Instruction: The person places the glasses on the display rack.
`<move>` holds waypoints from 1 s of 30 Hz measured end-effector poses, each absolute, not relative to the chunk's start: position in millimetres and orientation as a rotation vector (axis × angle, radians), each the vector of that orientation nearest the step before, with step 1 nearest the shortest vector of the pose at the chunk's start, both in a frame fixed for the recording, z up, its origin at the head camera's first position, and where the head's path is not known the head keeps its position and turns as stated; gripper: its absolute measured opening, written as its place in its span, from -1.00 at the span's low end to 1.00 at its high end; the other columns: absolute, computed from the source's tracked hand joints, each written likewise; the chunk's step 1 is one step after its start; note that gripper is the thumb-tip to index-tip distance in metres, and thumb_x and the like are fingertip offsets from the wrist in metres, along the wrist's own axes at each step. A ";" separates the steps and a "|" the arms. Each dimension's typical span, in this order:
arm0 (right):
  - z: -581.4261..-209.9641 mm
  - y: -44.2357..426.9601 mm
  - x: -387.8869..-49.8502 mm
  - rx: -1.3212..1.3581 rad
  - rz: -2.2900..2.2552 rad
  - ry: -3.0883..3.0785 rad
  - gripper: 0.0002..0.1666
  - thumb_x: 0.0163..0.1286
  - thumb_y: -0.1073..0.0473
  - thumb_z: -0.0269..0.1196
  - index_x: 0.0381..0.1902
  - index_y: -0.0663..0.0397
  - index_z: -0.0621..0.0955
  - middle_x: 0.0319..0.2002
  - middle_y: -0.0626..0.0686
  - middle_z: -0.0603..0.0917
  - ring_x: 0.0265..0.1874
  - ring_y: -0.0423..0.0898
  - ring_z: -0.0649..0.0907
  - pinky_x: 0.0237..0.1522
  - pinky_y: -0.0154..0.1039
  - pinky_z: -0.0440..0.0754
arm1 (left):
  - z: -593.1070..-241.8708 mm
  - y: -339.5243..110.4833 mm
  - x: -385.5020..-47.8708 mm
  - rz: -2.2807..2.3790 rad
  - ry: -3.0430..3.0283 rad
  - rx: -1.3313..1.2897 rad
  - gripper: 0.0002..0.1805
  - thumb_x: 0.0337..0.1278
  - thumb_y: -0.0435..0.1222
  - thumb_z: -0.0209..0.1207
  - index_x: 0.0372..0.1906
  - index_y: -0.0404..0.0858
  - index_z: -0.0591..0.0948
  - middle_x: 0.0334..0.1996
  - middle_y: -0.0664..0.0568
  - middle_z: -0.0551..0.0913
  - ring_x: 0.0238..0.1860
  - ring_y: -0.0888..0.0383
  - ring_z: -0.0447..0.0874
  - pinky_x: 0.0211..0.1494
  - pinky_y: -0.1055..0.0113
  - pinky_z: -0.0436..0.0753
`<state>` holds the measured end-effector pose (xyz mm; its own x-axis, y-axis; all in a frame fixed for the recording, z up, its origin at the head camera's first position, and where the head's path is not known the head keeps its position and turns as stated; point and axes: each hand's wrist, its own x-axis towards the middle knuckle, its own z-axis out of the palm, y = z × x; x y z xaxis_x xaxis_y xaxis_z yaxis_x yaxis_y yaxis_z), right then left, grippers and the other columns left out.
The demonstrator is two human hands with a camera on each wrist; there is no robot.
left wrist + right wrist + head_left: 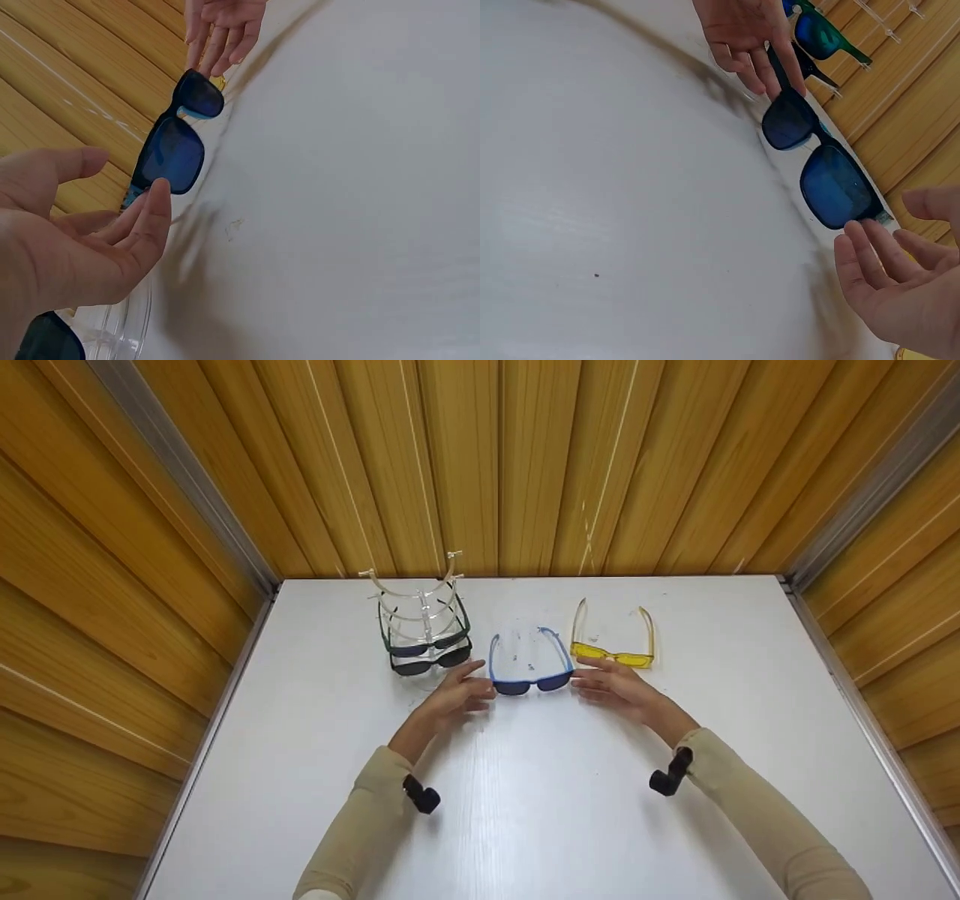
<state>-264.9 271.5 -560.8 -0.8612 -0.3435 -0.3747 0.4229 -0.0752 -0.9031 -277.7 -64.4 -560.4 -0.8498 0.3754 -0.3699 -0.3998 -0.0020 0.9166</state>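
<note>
Blue-framed sunglasses with dark blue lenses face me between my two hands, arms unfolded toward the back wall. My left hand is at their left corner, fingertips touching or very near the frame. In the left wrist view, that thumb stands well apart from the bent, loose fingers. My right hand is at the right corner in the same way, its thumb raised off the frame in the right wrist view. The right fingers also lie close to yellow glasses behind them. Whether either hand touches the frame firmly is hard to tell.
Left of the blue sunglasses stands a clear display rack with several tiers. It bears green-framed sunglasses and, below, black sunglasses. Wood-patterned walls enclose the white table at the back and sides.
</note>
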 end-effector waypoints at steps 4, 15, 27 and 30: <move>-556.7 277.3 -258.3 0.063 -1.903 1.657 -0.30 0.58 0.17 0.15 0.54 0.31 0.24 0.00 -0.02 0.80 0.14 -0.05 0.73 0.36 -0.14 0.61 | -555.9 -78.3 -268.4 1.801 1.751 0.025 -0.31 0.43 -0.36 0.10 0.58 -0.31 0.19 0.11 -0.32 0.69 0.19 -0.20 0.68 0.34 -0.03 0.64; -558.3 284.9 -241.0 0.007 -1.721 1.562 -0.29 0.58 0.17 0.16 0.55 0.30 0.24 -0.04 0.06 0.79 0.06 0.00 0.77 0.23 -0.08 0.71 | -556.3 -91.5 -250.9 1.654 1.746 0.097 -0.39 0.42 -0.29 0.15 0.49 -0.34 0.35 0.04 -0.25 0.76 0.08 -0.15 0.77 0.19 0.10 0.75; -560.3 283.7 -236.4 0.002 -1.665 1.602 -0.26 0.58 0.17 0.16 0.56 0.32 0.18 0.10 0.12 0.75 0.12 0.01 0.74 0.25 -0.08 0.69 | -566.5 -92.4 -252.5 1.732 1.639 0.050 -0.42 0.45 -0.33 0.13 0.47 -0.39 0.34 -0.12 -0.08 0.79 -0.13 0.10 0.81 0.15 0.13 0.78; -560.5 280.4 -238.4 0.027 -1.693 1.621 -0.26 0.59 0.17 0.14 0.57 0.31 0.17 0.17 0.16 0.72 0.11 -0.06 0.73 0.25 -0.14 0.69 | -571.2 -89.9 -255.5 1.813 1.609 0.038 -0.37 0.42 -0.38 0.13 0.50 -0.40 0.27 -0.08 -0.05 0.78 -0.14 0.16 0.78 0.21 0.10 0.75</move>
